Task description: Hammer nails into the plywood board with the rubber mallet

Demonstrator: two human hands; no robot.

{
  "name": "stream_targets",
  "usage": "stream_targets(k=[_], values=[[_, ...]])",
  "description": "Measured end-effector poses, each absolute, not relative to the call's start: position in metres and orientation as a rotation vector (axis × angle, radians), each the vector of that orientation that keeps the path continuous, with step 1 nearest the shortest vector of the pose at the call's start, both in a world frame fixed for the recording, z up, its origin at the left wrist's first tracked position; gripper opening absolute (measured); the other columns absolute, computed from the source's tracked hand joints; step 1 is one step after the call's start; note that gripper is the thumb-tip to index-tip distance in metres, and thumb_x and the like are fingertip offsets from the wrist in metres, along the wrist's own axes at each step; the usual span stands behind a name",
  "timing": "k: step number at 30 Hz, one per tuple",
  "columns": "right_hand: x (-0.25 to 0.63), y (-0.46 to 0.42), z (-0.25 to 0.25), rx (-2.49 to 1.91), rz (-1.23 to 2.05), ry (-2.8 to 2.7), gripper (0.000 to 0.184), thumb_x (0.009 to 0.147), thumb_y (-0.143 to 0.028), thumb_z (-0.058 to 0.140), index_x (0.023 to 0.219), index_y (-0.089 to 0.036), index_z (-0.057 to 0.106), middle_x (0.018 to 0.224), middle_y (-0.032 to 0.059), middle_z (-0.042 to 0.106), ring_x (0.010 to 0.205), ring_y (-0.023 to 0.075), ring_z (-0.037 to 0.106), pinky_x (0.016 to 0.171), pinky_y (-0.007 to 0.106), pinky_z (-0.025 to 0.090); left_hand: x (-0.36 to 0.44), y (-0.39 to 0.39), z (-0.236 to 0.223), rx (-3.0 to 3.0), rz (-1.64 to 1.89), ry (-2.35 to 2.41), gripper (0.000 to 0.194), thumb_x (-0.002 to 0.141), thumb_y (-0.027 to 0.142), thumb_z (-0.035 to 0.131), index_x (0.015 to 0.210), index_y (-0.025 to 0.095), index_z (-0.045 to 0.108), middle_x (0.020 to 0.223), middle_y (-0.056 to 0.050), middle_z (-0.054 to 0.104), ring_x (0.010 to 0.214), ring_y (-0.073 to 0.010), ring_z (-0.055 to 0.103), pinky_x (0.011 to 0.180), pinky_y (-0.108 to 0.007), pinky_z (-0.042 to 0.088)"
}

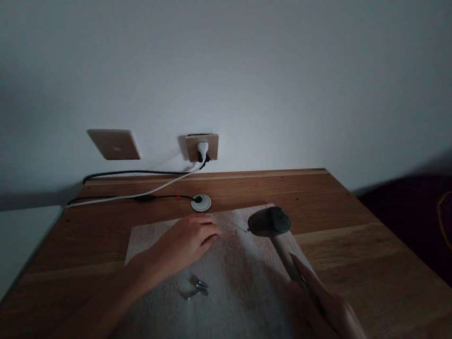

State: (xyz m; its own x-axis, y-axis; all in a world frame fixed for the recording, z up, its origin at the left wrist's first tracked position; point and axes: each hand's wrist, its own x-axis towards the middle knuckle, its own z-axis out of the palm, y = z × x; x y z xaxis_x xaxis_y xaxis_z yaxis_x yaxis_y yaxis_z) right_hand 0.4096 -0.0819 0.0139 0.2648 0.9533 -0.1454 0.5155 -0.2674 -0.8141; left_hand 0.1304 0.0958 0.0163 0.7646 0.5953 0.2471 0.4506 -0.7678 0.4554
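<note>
My right hand grips the wooden handle of a rubber mallet. Its dark, rounded head is over the upper right part of a pale wooden board. Just left of the mallet head, a small thin metal piece, perhaps a nail, shows on the board. My left hand is over the board's upper left, fingers curled together, apart from that piece; anything inside them is hidden. Below this hand lie several short silvery fasteners, like screws or bolts, in a loose cluster.
The board lies on a brown wooden desk against a wall. Behind it are a round cable grommet, a white cable and black cables. A socket holds a white plug. A dark purple item is at right.
</note>
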Motion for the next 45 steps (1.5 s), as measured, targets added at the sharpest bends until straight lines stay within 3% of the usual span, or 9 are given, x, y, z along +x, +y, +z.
stream_targets(k=[9, 12, 20, 23, 25, 30, 37, 40, 45], values=[[0.411, -0.084, 0.013, -1.957, 0.87, -1.318, 0.071, 0.104, -0.064, 0.05, 0.154, -0.016, 0.062, 0.063, 0.0007, 0.073, 0.055, 0.0212, 0.07, 0.055, 0.028, 0.052, 0.138, 0.094, 0.023, 2.614, 0.495, 0.76, 0.023, 0.102, 0.006, 0.061, 0.095, 0.018, 0.079, 0.092, -0.004, 0.073, 0.086, -0.0188, 0.071, 0.077, -0.03, 0.052], [0.411, -0.084, 0.013, -1.929, 0.876, -1.323, 0.074, 0.105, -0.066, 0.049, 0.154, -0.013, 0.061, 0.069, 0.0028, 0.075, 0.063, 0.0217, 0.074, 0.063, 0.028, 0.057, 0.141, 0.094, 0.019, 2.549, 0.512, 0.748, 0.021, 0.102, 0.007, 0.064, 0.103, 0.019, 0.081, 0.095, -0.004, 0.073, 0.087, -0.0179, 0.071, 0.077, -0.029, 0.051], [0.41, -0.082, 0.014, -1.926, 0.793, -1.373, 0.072, 0.105, -0.065, 0.049, 0.153, -0.014, 0.064, 0.083, 0.0082, 0.084, 0.067, 0.0248, 0.077, 0.063, 0.031, 0.056, 0.141, 0.096, -0.006, 2.259, 0.81, 0.801, 0.023, 0.097, 0.005, 0.07, 0.106, 0.021, 0.083, 0.094, -0.004, 0.073, 0.088, -0.0171, 0.071, 0.079, -0.026, 0.052], [0.411, -0.083, 0.012, -1.949, 0.805, -1.398, 0.073, 0.106, -0.065, 0.048, 0.154, -0.013, 0.063, 0.068, 0.0047, 0.078, 0.056, 0.0239, 0.073, 0.058, 0.031, 0.056, 0.143, 0.095, -0.007, 2.244, 0.809, 0.799, 0.023, 0.096, 0.005, 0.07, 0.103, 0.022, 0.083, 0.094, -0.004, 0.075, 0.09, -0.0184, 0.072, 0.082, -0.028, 0.053], [0.411, -0.085, 0.013, -1.92, 0.78, -1.408, 0.073, 0.105, -0.066, 0.048, 0.153, -0.014, 0.064, 0.069, 0.006, 0.08, 0.06, 0.0255, 0.076, 0.06, 0.031, 0.059, 0.143, 0.094, -0.007, 2.217, 0.815, 0.826, 0.024, 0.094, 0.005, 0.07, 0.107, 0.022, 0.082, 0.097, -0.004, 0.076, 0.092, -0.019, 0.072, 0.084, -0.03, 0.054], [0.398, -0.083, 0.023, -1.801, 0.709, -1.526, 0.063, 0.105, -0.064, 0.051, 0.15, -0.024, 0.069, 0.085, 0.0109, 0.087, 0.073, 0.0288, 0.084, 0.065, 0.031, 0.066, 0.144, 0.091, -0.007, 2.06, 0.8, 0.926, 0.048, 0.087, 0.003, 0.07, 0.132, 0.02, 0.071, 0.095, -0.002, 0.077, 0.084, -0.0177, 0.072, 0.082, -0.03, 0.056], [0.371, -0.073, 0.034, -1.708, 0.74, -1.697, 0.052, 0.111, -0.051, 0.044, 0.156, -0.03, 0.062, 0.085, 0.006, 0.087, 0.073, 0.0257, 0.085, 0.067, 0.031, 0.067, 0.144, 0.092, -0.007, 1.998, 0.836, 0.94, 0.06, 0.079, 0.0, 0.067, 0.135, 0.021, 0.067, 0.094, -0.001, 0.077, 0.083, -0.0179, 0.072, 0.078, -0.028, 0.053], [0.37, -0.072, 0.03, -1.734, 0.761, -1.715, 0.054, 0.112, -0.05, 0.042, 0.159, -0.029, 0.058, 0.073, 0.0032, 0.083, 0.063, 0.0253, 0.082, 0.062, 0.031, 0.065, 0.143, 0.092, -0.011, 2.006, 0.848, 0.936, 0.07, 0.077, -0.001, 0.067, 0.143, 0.021, 0.061, 0.092, 0.0, 0.076, 0.08, -0.0176, 0.071, 0.076, -0.028, 0.052], [0.375, -0.069, 0.023, -1.739, 0.841, -1.765, 0.055, 0.112, -0.046, 0.042, 0.159, -0.023, 0.057, 0.084, 0.0074, 0.086, 0.074, 0.0273, 0.084, 0.068, 0.032, 0.063, 0.143, 0.092, -0.013, 2.028, 0.855, 0.954, 0.074, 0.075, -0.003, 0.067, 0.144, 0.023, 0.061, 0.1, -0.003, 0.078, 0.092, -0.0219, 0.074, 0.087, -0.032, 0.054]])
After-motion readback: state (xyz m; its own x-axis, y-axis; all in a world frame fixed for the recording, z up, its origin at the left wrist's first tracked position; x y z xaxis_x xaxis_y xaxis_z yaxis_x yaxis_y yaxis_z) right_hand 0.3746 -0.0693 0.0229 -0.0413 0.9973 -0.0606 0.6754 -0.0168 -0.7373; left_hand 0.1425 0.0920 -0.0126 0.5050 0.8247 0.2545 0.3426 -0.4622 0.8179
